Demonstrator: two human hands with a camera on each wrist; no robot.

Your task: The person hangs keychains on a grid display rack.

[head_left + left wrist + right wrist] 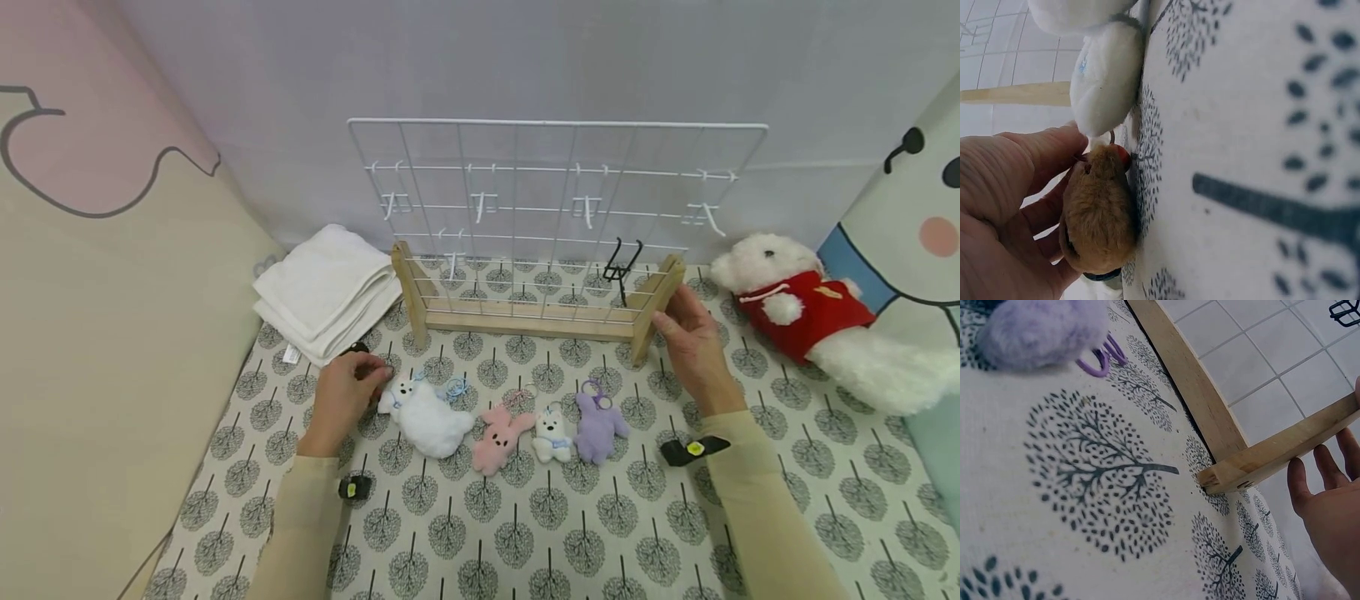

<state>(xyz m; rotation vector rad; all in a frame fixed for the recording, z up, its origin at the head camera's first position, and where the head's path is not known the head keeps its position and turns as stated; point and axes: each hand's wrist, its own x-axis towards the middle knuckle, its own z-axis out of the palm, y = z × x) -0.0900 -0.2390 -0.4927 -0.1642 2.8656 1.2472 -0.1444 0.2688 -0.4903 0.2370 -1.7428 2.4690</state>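
My left hand (343, 400) holds a small brown plush toy (1100, 215) close over the tablecloth, its thumb at the top and the other fingers behind. From the head view the hand mostly hides that toy. Right beside these fingers lies a fluffy white plush keychain (431, 419) with a blue ring. On the far right of the wire rack, my right hand (693, 346) grips the wooden leg (654, 312), thumb in front and fingers around the outer side. The white wire grid (543, 208) stands tilted back between two wooden legs.
Pink (497, 442), small white (552, 437) and purple (597, 429) plush keychains lie in front of the rack. White hooks (588, 208) and one black hook (621, 271) hang on the grid. Folded white towels (330, 283) lie left, a red-clothed white plush (802, 304) right.
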